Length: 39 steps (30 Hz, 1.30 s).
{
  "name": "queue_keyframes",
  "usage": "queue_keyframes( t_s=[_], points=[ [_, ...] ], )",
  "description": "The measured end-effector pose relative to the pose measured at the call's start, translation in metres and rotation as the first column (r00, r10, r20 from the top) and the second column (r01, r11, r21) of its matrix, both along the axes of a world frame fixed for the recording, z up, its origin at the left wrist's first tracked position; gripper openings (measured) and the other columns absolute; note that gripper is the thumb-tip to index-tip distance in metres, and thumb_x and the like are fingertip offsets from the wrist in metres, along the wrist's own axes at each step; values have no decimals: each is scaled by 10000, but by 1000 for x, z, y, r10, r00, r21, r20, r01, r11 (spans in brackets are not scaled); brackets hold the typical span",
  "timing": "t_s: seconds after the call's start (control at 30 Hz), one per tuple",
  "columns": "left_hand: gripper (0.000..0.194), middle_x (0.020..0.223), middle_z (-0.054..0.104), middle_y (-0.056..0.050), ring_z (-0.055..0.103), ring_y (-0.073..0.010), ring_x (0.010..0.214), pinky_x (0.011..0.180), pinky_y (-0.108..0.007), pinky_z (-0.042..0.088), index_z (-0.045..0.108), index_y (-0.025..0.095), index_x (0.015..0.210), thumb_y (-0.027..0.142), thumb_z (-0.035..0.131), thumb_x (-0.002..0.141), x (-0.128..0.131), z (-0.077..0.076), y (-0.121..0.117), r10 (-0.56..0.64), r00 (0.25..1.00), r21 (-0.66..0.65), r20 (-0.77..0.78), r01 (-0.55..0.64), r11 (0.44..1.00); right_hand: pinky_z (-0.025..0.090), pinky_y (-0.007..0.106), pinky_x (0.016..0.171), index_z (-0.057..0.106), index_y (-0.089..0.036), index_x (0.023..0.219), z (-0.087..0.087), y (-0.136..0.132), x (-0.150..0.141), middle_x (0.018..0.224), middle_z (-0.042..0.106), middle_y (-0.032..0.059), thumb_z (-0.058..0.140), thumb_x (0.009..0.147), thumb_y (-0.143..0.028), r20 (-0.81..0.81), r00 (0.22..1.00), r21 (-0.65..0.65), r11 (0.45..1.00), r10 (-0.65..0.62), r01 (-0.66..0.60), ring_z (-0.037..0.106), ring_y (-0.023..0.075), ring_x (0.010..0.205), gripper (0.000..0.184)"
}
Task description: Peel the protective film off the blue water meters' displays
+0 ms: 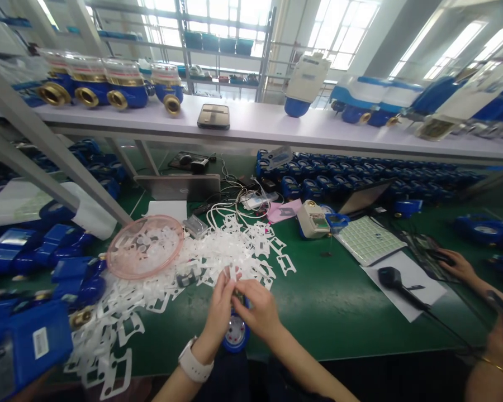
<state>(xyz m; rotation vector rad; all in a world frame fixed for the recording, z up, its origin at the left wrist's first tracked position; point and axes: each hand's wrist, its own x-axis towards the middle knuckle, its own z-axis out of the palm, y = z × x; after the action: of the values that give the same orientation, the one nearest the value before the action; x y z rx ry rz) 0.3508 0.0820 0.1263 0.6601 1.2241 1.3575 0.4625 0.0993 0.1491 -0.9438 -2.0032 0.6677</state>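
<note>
Both my hands meet over a blue water meter [236,334] at the near edge of the green table [331,312]. My left hand [218,312], with a white watch on the wrist, pinches a thin white plastic gasket [230,273] above the meter. My right hand [257,312] is closed on the meter's top, fingers touching the same small part. A heap of white plastic gaskets [218,254] spreads just beyond my fingers.
A pink round lid [145,245] lies on the heap at left. Blue meters [46,262] crowd the left side and the far right. A white meter [313,219], keypad sheet [369,239], black scanner [392,278] and another person's hand [459,265] lie to the right. A shelf [255,125] carries more meters.
</note>
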Motion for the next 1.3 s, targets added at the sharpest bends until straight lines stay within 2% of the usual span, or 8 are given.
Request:
queue_keyframes(
  t_s=[0.1,0.2,0.4,0.6,0.77,0.97,1.07,1.3],
  points=[
    [465,1256,573,-142,548,-243,1147,977,-379,449,543,130,1182,416,483,820,-7,-1,-9,3,997,-120,77,7,993,489,342,752,639,-214,1036,8,-4,1,940,667,75,561,824,-222,6,996,-49,995,93,-92,588,198,852,227],
    [456,1043,664,-104,617,-238,954,813,-346,509,592,134,1116,461,511,808,-17,8,-21,-199,974,-136,-112,184,974,472,340,781,625,-215,1074,11,2,5,955,643,78,528,855,-233,-53,999,-110,994,2,-8,571,192,890,240],
    [400,795,665,-48,600,-207,831,776,-289,461,645,152,956,462,406,876,-27,19,-44,-436,813,-83,-386,440,894,426,246,589,633,-177,643,3,-2,6,626,570,2,570,847,-285,-135,988,-337,934,79,-121,525,122,607,239],
    [458,689,636,-38,575,-169,610,609,-276,468,611,128,943,532,419,847,-27,10,-58,-497,853,-163,-160,474,865,476,261,667,699,-192,896,-10,-12,15,782,644,44,547,875,-281,-105,969,-277,929,225,-246,592,143,737,177],
    [441,693,649,-43,587,-169,613,621,-274,475,615,135,900,530,427,845,-27,11,-60,-520,836,-180,-173,492,852,491,255,661,689,-204,987,-11,-12,21,794,650,49,529,888,-259,-66,955,-182,938,289,-296,600,141,740,196],
    [400,820,683,-55,616,-186,757,696,-260,477,642,158,989,454,395,882,-29,18,-57,-500,777,-148,-383,483,863,468,249,633,699,-181,775,-4,-10,16,716,633,24,615,827,-298,-167,965,-388,887,200,-251,580,130,678,153],
    [414,777,681,-57,617,-186,708,663,-263,481,651,146,972,459,397,878,-30,16,-58,-501,785,-162,-363,477,864,474,245,621,694,-181,735,-4,-9,15,715,641,23,618,824,-320,-199,958,-449,850,205,-275,590,128,675,182],
    [448,700,662,-52,596,-174,614,616,-272,481,639,132,1011,488,415,857,-28,14,-60,-514,816,-180,-264,482,857,509,248,653,704,-208,914,-9,-7,21,782,680,42,587,854,-277,-119,942,-208,920,313,-332,625,131,720,148]
  ],
)
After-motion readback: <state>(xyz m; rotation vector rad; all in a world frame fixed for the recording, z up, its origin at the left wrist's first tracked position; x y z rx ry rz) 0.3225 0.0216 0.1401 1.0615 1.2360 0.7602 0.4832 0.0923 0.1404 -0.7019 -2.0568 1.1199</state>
